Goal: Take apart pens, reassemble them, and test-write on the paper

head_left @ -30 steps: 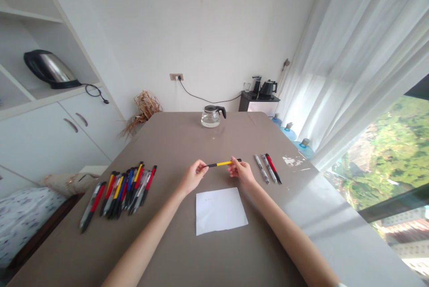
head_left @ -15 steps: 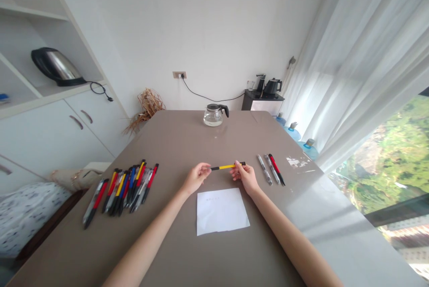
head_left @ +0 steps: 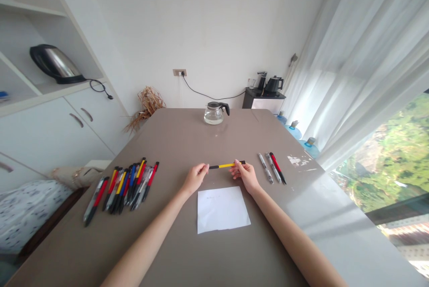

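Note:
A yellow and black pen [head_left: 225,166] lies level between my two hands, above the far side of a white sheet of paper [head_left: 223,211]. My right hand [head_left: 245,174] pinches its black end between thumb and fingers. At the other end, the fingertips of my left hand [head_left: 196,177] are closed on the dark tip. Faint writing shows near the top of the sheet, though it is too small to read.
To the left lies a pile of red, yellow, blue and clear pens [head_left: 124,186]. Two clear pens [head_left: 270,168] and a red and black pen [head_left: 278,168] lie on the right. A glass pot [head_left: 213,113] stands at the far end of the brown table [head_left: 187,139].
The fingers of my left hand have closed in on the pen's tip. My right hand keeps its pinch on the other end, and the view has shifted slightly.

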Available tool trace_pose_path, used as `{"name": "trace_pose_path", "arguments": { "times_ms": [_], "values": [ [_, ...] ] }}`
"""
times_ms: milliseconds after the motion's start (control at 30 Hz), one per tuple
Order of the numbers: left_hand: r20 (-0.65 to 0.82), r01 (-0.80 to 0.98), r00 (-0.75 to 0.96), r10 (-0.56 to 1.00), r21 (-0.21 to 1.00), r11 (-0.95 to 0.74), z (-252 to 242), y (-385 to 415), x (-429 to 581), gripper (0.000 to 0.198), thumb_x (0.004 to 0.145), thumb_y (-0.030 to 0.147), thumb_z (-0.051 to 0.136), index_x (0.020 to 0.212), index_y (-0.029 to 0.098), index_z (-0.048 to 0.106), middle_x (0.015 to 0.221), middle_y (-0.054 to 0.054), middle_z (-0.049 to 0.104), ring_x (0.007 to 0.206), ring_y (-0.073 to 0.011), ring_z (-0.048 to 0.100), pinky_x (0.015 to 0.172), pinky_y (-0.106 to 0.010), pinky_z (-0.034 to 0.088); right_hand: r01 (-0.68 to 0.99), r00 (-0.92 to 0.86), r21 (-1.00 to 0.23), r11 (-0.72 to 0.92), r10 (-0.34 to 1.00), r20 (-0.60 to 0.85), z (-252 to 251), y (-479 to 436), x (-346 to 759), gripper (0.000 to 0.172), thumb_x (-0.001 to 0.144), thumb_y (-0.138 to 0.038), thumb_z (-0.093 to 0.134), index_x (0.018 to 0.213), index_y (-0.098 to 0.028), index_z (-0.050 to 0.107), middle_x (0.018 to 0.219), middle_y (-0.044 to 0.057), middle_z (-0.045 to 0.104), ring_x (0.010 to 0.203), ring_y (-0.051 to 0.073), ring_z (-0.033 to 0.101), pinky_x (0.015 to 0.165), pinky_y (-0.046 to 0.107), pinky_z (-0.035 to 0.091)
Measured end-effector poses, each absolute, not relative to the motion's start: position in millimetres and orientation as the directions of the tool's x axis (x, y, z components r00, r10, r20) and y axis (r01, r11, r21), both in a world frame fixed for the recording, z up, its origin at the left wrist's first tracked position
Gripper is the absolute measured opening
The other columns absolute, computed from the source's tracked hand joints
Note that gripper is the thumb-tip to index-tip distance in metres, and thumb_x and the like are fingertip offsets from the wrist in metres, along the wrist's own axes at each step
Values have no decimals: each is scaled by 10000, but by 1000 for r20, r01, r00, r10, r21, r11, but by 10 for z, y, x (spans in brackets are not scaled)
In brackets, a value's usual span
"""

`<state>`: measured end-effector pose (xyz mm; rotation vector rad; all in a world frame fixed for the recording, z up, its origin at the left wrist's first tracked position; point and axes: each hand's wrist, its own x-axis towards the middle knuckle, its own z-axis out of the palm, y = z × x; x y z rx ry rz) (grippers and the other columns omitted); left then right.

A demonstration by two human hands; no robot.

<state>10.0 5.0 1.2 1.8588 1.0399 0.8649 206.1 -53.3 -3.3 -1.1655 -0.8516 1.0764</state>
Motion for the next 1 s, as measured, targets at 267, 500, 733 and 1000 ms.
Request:
{"name": "trace_pose_path", "arguments": {
  "times_ms": [267,500,733,1000],
  "values": [
    [111,235,466,878,941,-244,-84,115,107,389,748,492,413,832,144,561,688,-17,546,520,-85,481,466,-199,374,-261,298,-962,77,955,-5,-75,-516,2077,374,669,-493,539,655,-125,607,628,73,647,485,103,532,428,211,436],
    [138,185,443,886,953,-241,-107,118,113,302,716,433,497,849,162,503,690,2,513,573,-87,496,483,-191,411,-265,319,-961,83,948,-6,-106,-499,2075,367,680,-484,534,668,-124,606,630,72,647,483,101,529,427,206,428],
    [77,207,443,893,961,-185,-92,94,98,418,760,506,376,585,143,488,505,24,463,425,-63,410,416,-181,327,-254,306,-962,99,952,17,-123,-496,2095,364,705,-459,523,638,-110,601,625,90,640,491,102,523,438,206,425],
    [59,209,473,879,962,-177,-100,92,98,428,760,501,383,582,135,518,489,20,475,403,-57,403,400,-180,313,-305,333,-947,100,943,-7,-150,-478,2119,383,676,-490,537,633,-116,608,617,87,641,475,101,518,437,212,421]
  ]
}}
